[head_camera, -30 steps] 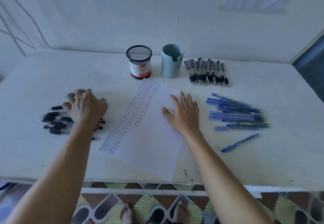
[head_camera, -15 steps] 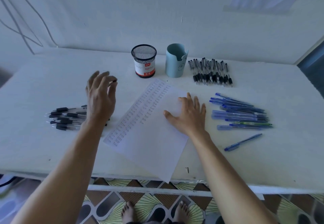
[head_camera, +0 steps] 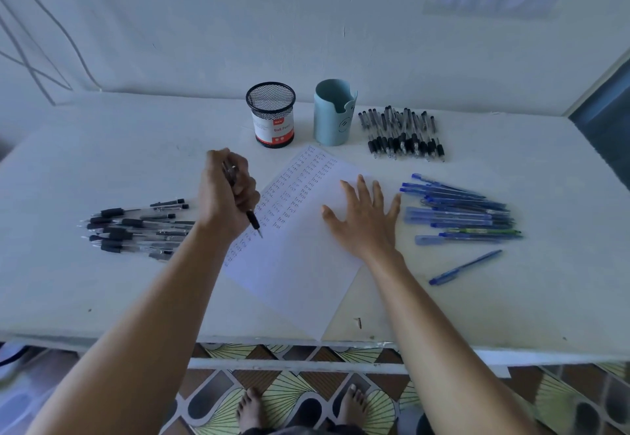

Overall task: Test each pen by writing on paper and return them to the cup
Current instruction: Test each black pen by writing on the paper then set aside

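Observation:
My left hand [head_camera: 226, 197] grips a black pen [head_camera: 253, 220], whose tip points down at the left edge of the white paper [head_camera: 300, 264]. The sheet carries rows of small written words across its upper left. My right hand [head_camera: 366, 218] lies flat on the paper's right part with its fingers spread. A black mesh cup [head_camera: 271, 114] and a light blue cup [head_camera: 334, 112] stand at the back of the table, past the paper.
A pile of black pens [head_camera: 136, 228] lies left of my left hand. More black pens [head_camera: 404, 134] lie right of the blue cup. Blue pens [head_camera: 460, 211] are heaped right of the paper, and a single blue pen [head_camera: 465, 267] lies nearer the table's front edge [head_camera: 102, 341].
My left hand has left the black pen pile, lifted, and come right to the paper's edge holding a black pen. My right hand has stayed flat on the paper.

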The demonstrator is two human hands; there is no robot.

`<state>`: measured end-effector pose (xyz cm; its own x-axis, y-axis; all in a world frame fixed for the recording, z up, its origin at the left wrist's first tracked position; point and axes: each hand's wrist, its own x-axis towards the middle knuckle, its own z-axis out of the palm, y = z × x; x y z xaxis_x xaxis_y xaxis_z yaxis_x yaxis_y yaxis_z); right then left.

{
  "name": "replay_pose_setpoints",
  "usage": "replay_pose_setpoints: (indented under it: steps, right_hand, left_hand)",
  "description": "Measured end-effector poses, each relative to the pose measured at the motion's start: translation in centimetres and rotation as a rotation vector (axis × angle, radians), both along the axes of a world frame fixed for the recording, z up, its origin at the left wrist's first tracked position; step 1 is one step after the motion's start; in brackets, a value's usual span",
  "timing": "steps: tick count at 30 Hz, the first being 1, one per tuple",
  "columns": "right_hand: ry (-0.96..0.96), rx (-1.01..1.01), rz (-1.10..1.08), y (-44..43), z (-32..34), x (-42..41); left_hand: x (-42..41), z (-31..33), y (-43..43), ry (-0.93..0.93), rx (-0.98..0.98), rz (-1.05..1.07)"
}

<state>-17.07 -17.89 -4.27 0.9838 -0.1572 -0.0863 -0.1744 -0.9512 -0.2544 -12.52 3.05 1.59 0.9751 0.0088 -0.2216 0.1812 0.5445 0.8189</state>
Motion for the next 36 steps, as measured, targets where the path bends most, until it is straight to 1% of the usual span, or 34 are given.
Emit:
replay_pose_setpoints:
  steps: [3,4,7,8,11,13,16,20,24,29,33,36]
  right_hand:
    - [0.001,-0.012,0.012,0.1,-0.1,-0.1]
    - [0.006,-0.027,0.018,0.2,-0.2,-0.2]
    - [0.032,-0.045,0.035,0.3,-0.2,-0.1]
    - [0.036,-0.048,0.036,0.3,-0.2,-0.1]
    - [0.033,-0.047,0.029,0.3,-0.2,0.0]
    - [0.026,-0.041,0.023,0.4,-0.3,0.0]
    - [0.027,-0.051,0.016,0.4,-0.2,0.1]
    - [0.01,-0.045,0.015,0.4,-0.2,0.0]
    - [0.015,-0.044,0.017,0.4,-0.1,0.0]
    - [0.021,-0.041,0.019,0.4,-0.1,-0.1]
    - [0.027,-0.044,0.021,0.4,0.0,-0.1]
    - [0.024,-0.043,0.021,0.3,0.0,0.0]
  left_hand:
    - [-0.3,-0.1,-0.4,-0.005,-0.125,-0.011]
    - [-0.1,-0.3,-0.5,-0.01,-0.098,-0.015]
    - [-0.2,-1.3,-0.9,-0.041,0.175,-0.043]
    - [-0.3,-1.7,-1.2,-0.045,0.21,-0.055]
    - [-0.5,-2.4,-1.3,-0.066,0.111,-0.122]
    - [-0.5,-2.8,-1.4,-0.091,0.118,-0.189]
    - [-0.4,-3.6,-1.9,-0.096,0.278,-0.147]
    - [0.1,-4.5,-1.4,-0.183,0.325,-0.074]
    - [1.0,-4.9,-0.1,-0.184,0.469,-0.083]
    - [0.8,-4.4,0.5,-0.226,0.668,-0.19]
    - [0.4,-4.3,0.5,-0.247,0.868,-0.163]
    - [0.3,-4.3,0.5,-0.215,0.892,-0.143]
